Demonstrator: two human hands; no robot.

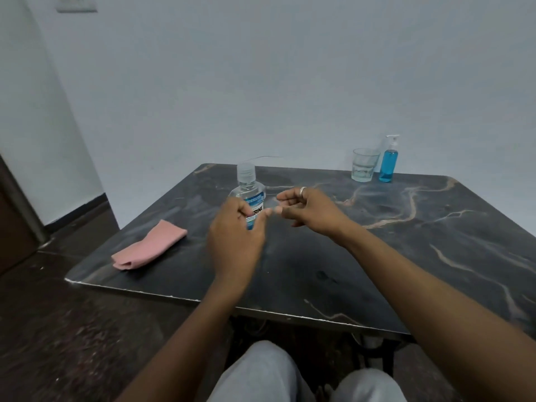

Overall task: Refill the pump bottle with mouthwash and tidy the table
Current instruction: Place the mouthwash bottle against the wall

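A clear plastic mouthwash bottle point(251, 195) with a blue label and a clear cap is seen upright on the dark marble-patterned table point(319, 271), just beyond the loosely curled left hand point(235, 236), whose fingers partly cover its label. The right hand point(307, 210), half open and empty, is held beside the bottle with a silver ring point(302, 190) worn on one finger. A folded pink cloth point(149, 246) is laid to the left of the left hand, while a clear drinking glass point(365, 164) and a blue-filled pump bottle point(388, 162) are set touching or nearly so, well beyond the right hand.

hands: 2 – left hand point(235, 239), right hand point(307, 210) | mouthwash bottle point(251, 192): 1 | pump bottle point(388, 161): 1 | glass point(364, 165): 1 | pink cloth point(149, 245): 1 | table point(377, 256): 1
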